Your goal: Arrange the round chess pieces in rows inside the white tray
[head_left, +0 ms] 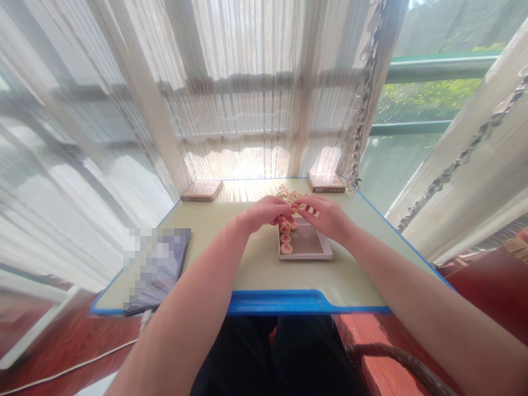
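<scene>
A round xiangqi piece (294,207) with a red character sits between my two hands, above the far edge of a shallow white box (306,256). My left hand (268,210) has its fingers curled in at the piece's left side. From the other side, my right hand (325,214) pinches at it with thumb and fingertips. Inside the box, several pale pieces with red characters, such as the front piece (286,249), form a column along the left wall. More loose pieces (289,193) lie just beyond my hands, partly hidden by them.
A flat box (202,191) lies at the table's back left, another flat box (326,182) at the back right. A tablet (163,269) with a white cable rests at the left edge. The table (256,275) has a blue rim; sheer curtains (247,99) hang behind it.
</scene>
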The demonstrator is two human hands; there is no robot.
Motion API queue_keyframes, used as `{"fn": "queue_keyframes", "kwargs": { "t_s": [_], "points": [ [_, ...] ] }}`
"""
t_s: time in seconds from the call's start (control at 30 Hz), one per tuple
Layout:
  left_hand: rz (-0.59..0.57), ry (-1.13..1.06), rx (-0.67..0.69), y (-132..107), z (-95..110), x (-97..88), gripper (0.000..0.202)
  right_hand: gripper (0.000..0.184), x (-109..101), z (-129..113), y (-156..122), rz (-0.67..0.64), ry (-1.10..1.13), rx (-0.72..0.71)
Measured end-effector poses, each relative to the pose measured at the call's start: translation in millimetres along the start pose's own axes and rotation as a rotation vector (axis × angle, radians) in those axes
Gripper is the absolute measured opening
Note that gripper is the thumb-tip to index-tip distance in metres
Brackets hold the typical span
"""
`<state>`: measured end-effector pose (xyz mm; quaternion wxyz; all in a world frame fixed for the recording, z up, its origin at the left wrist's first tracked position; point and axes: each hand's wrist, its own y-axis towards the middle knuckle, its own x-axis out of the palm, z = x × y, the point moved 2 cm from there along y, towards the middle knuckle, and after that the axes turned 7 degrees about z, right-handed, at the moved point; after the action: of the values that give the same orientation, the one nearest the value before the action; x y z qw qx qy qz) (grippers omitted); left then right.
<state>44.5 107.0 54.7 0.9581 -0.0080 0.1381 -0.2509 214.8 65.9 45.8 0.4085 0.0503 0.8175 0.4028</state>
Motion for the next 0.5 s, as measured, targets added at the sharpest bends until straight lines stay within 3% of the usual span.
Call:
{"fn": "queue_keyframes", "kwargs": {
  "t_s": [0.5],
  "points": [
    [-0.092, 0.009, 0.003, -1.0, -2.2, 1.6, 0.036, 0.024, -0.6, -1.8, 0.1, 0.036, -0.01, 0.01]
  ]
}}
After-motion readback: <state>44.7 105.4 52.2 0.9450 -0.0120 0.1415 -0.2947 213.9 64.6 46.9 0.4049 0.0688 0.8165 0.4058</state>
